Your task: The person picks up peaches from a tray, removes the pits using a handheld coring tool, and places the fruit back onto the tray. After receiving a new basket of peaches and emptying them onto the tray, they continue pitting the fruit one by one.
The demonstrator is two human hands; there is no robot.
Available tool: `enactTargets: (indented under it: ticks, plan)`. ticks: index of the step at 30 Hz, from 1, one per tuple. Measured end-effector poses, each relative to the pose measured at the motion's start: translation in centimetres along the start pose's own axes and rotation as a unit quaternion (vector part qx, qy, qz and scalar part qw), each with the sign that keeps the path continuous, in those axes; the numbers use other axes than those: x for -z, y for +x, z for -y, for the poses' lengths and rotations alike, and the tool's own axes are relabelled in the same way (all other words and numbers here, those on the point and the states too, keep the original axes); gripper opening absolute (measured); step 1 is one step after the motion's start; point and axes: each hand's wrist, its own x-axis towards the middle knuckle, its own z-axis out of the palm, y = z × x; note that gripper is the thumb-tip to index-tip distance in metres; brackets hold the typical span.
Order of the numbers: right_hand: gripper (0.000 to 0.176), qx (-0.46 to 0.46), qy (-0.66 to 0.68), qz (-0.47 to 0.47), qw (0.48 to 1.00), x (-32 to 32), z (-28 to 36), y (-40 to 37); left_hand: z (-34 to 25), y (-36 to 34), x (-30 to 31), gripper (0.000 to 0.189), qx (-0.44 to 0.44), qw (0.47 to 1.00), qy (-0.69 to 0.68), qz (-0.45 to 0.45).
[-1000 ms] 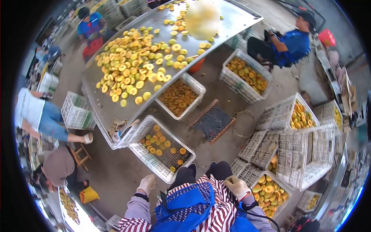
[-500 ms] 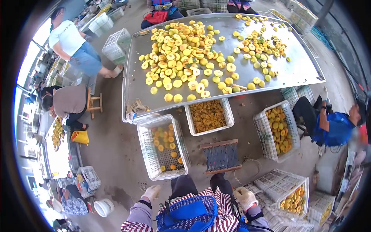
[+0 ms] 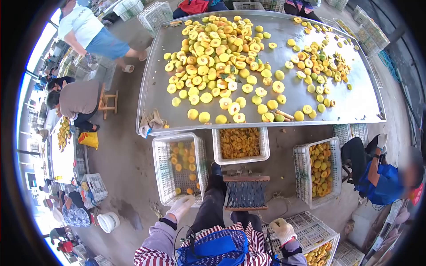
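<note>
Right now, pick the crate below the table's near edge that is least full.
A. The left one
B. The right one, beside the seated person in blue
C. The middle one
A: the left crate shows mostly bare mesh floor with only scattered fruit halves, while the middle crate and the right crate are covered across their floors.

A single head-worn camera looks forward and steeply down from high above the floor, fisheye-wide. The steel table (image 3: 353,104) lies well ahead, across the upper frame. Nearer than the table, the left hand (image 3: 182,206) and right hand (image 3: 282,229) sit at the bottom edge.
</note>
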Motion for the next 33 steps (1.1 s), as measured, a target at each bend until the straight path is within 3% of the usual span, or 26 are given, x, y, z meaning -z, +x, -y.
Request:
enactTargets:
  ticks: [3,7,8,12,21,23,25,27,29,30,33]
  plan:
    - [0.030,-0.023,0.017,-0.014,1.000,-0.4,2.8,2.1,-2.8,5.7,1.9,0.053,-0.056,0.998,0.019,0.020]
    - [0.032,-0.044,0.011,-0.007,0.999,-0.7,9.4,4.6,-13.3,7.6,7.4,0.055,-0.005,0.999,-0.018,0.048]
    - [0.033,-0.058,0.031,0.006,0.998,-0.4,12.2,5.1,-10.8,11.3,7.8,0.056,-0.080,0.996,0.011,0.036]
    - [0.030,-0.032,0.055,0.053,0.997,-1.3,19.1,8.4,-15.4,16.2,11.6,0.054,-0.109,0.990,0.070,0.048]
    - [0.028,0.018,0.043,0.086,0.995,-2.0,20.8,15.3,-25.1,20.9,11.3,0.048,-0.161,0.984,0.071,0.024]
    - [0.028,0.053,0.008,0.069,0.996,-0.8,20.6,17.1,-23.8,23.7,8.1,0.051,-0.185,0.980,0.078,-0.002]
    - [0.026,0.084,-0.016,0.055,0.995,0.3,19.5,19.7,-25.0,25.1,5.6,0.057,-0.260,0.941,0.158,-0.148]
    - [0.023,0.100,-0.033,0.077,0.991,1.8,19.0,22.8,-26.7,25.9,4.1,0.058,-0.239,0.952,0.143,-0.128]
    - [0.020,0.147,-0.020,0.060,0.987,3.7,18.3,26.9,-27.2,27.7,2.6,0.055,-0.285,0.912,0.243,-0.166]
    - [0.019,0.188,-0.035,0.050,0.980,5.0,18.2,29.4,-27.3,29.2,1.6,0.037,-0.366,0.866,0.242,-0.240]
    - [0.014,0.206,-0.037,0.023,0.978,7.8,16.2,34.2,-28.6,31.7,-0.5,0.025,-0.312,0.892,0.174,-0.276]
